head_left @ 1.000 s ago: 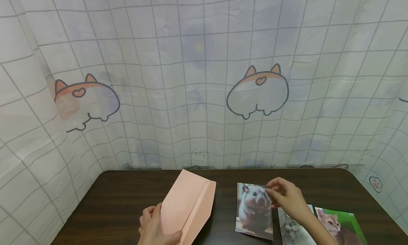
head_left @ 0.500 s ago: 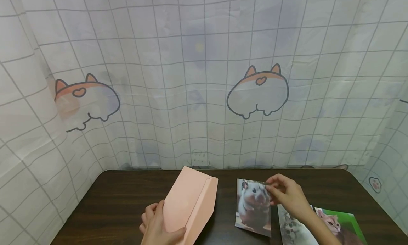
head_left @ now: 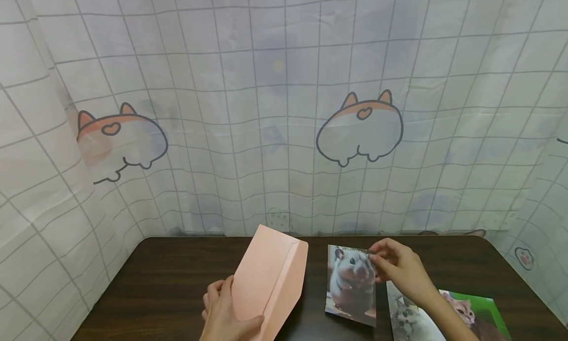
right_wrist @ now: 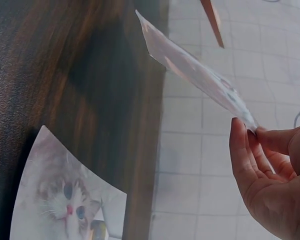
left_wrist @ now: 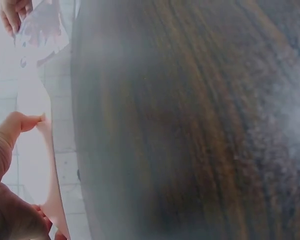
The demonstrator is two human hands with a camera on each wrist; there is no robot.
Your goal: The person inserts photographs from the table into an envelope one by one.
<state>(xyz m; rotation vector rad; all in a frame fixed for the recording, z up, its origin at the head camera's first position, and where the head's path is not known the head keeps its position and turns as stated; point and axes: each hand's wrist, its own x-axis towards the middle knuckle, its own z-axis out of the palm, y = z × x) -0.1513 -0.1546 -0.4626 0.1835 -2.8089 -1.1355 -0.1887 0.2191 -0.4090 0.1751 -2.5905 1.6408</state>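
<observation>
My left hand [head_left: 228,309] grips a pale pink envelope [head_left: 266,274] by its lower left part, thumb on the front and fingers behind. The envelope tilts in the air, its long flap side facing right. In the left wrist view, the thumb [left_wrist: 27,121] presses the envelope's edge. My right hand [head_left: 401,272] pinches a hamster photo card [head_left: 352,286] at its upper right corner, between thumb and fingertips. That card is held up to the right of the envelope, apart from it. In the right wrist view, the hamster card [right_wrist: 195,75] shows nearly edge-on above the table.
A grey-and-white kitten card [head_left: 406,316] lies on the dark wood table [head_left: 146,282] beneath my right forearm, which partly covers it. Beside it lies a cat card with a green background [head_left: 485,311]. A white checked curtain [head_left: 248,133] hangs behind the table.
The envelope has shifted slightly up and to the right with my left hand. The hamster card has risen a little in my right hand and drifted slightly left.
</observation>
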